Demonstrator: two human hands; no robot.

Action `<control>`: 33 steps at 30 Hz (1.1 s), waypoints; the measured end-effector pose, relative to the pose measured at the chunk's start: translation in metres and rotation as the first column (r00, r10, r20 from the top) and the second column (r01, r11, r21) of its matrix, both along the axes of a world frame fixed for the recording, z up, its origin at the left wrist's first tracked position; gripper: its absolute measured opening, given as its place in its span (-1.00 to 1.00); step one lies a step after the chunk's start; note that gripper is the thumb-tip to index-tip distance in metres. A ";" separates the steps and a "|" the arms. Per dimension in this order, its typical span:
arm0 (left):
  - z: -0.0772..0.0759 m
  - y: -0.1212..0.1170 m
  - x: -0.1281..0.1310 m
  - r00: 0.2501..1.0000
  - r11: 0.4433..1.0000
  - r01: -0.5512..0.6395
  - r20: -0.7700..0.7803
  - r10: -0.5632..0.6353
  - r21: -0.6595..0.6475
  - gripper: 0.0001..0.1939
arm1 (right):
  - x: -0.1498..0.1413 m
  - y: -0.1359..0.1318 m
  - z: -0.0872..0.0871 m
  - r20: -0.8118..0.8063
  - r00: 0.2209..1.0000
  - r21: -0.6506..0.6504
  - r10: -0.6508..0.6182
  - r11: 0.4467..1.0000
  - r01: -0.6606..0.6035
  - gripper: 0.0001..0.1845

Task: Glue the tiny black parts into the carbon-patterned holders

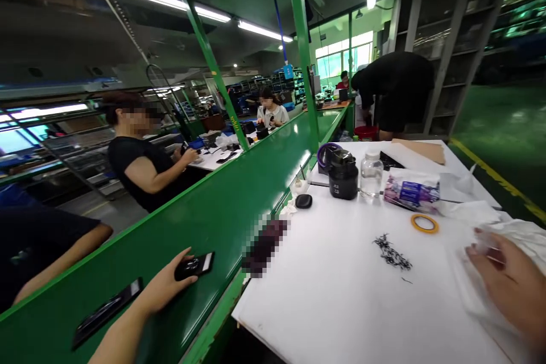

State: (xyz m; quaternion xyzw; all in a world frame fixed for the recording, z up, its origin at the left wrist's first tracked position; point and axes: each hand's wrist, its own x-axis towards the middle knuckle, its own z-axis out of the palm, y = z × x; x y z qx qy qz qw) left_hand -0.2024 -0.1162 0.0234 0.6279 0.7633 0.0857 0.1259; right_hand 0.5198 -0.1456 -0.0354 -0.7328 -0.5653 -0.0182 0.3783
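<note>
On the green surface at left, my left hand has thumb and fingers closed around a flat black rectangular part with a pale label at one end. A similar longer black part lies to the left of my wrist. Over the right side of the white tabletop, my right hand is slightly blurred, its fingers curled together. Something clear or whitish shows at those fingertips; I cannot make out what it is. White tissue-like sheets lie beside and behind that hand.
On the table are small black strips, a yellow tape roll, a wipes pack, a clear bottle, a black container and a small black case. Across the green divider, a co-worker handles something. Green posts rise behind.
</note>
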 end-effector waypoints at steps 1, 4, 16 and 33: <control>0.000 -0.002 -0.003 0.999 0.999 -0.039 0.016 0.038 0.013 -0.04 | -0.004 0.002 0.008 -0.108 0.993 -0.103 -0.042 0.994 0.031 -0.41; 0.007 -0.008 0.010 0.975 0.971 -0.208 0.100 0.197 0.115 -0.02 | -0.021 0.000 0.034 -0.226 0.969 -0.243 -0.103 0.969 0.047 -0.46; 0.068 -0.012 0.376 0.659 0.752 0.477 0.381 -0.648 0.455 -0.18 | -0.030 -0.001 0.040 -0.554 0.827 -0.118 -0.094 0.992 0.034 -0.59; 0.011 -0.022 0.483 0.448 0.253 0.684 -0.122 -0.886 0.684 -0.31 | -0.071 -0.034 0.097 -0.604 -0.397 0.796 0.691 0.546 -0.261 -0.21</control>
